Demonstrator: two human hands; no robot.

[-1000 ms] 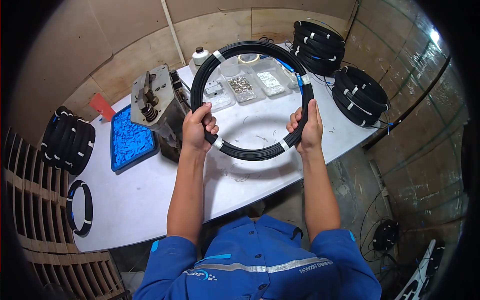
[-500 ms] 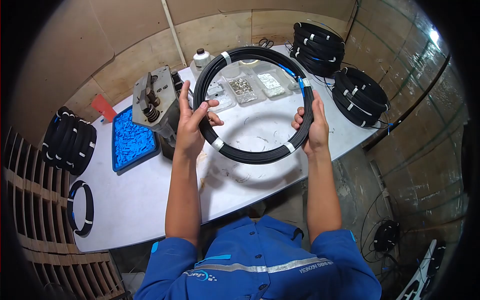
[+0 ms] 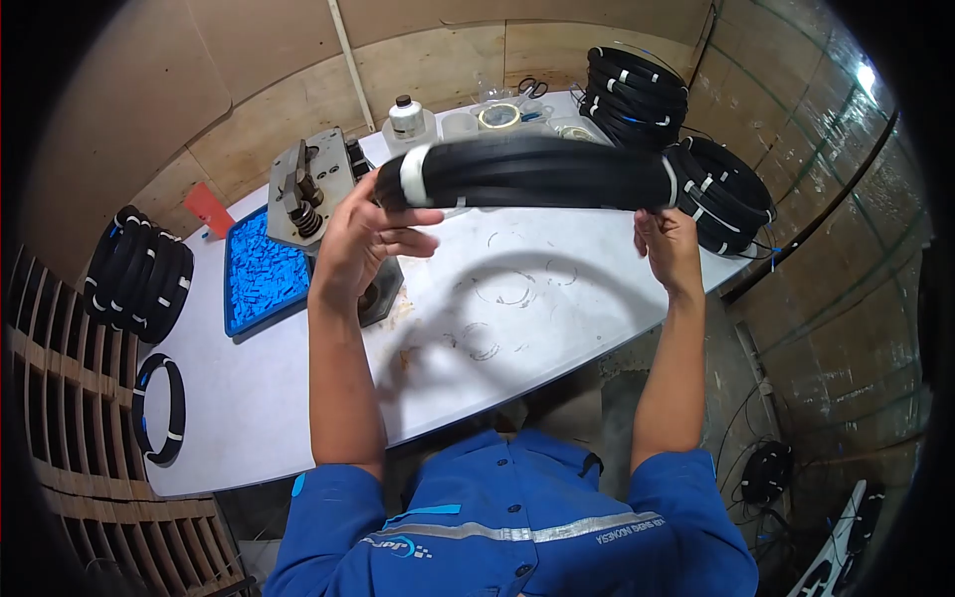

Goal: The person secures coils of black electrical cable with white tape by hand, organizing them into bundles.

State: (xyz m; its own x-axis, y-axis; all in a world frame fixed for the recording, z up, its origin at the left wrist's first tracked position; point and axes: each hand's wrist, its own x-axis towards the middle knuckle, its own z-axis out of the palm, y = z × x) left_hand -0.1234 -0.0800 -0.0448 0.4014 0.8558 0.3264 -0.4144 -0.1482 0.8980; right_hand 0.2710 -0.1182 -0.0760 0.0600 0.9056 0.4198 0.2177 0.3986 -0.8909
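A coil of black cable (image 3: 527,174), bound with white tape, is held up over the table and seen nearly edge-on, blurred by motion. My left hand (image 3: 360,239) supports its left end beside a white tape band, some fingers stretched out beneath. At the other end, my right hand (image 3: 668,249) pinches the coil's lower edge near another band. Left of my left hand stands a metal press (image 3: 316,189); next to it is a blue tray (image 3: 239,316) full of small blue pieces.
Stacked black coils stand at the back right (image 3: 637,99), the right edge (image 3: 721,194) and the left (image 3: 139,274). One coil (image 3: 175,408) lies at the front left. Behind are a white bottle (image 3: 406,119), a tape roll (image 3: 498,116) and scissors (image 3: 533,88). The white table (image 3: 517,328) bears ring marks.
The coil has tipped from an open ring facing me to nearly edge-on and has risen in view. My hands have moved farther apart, the right one outward.
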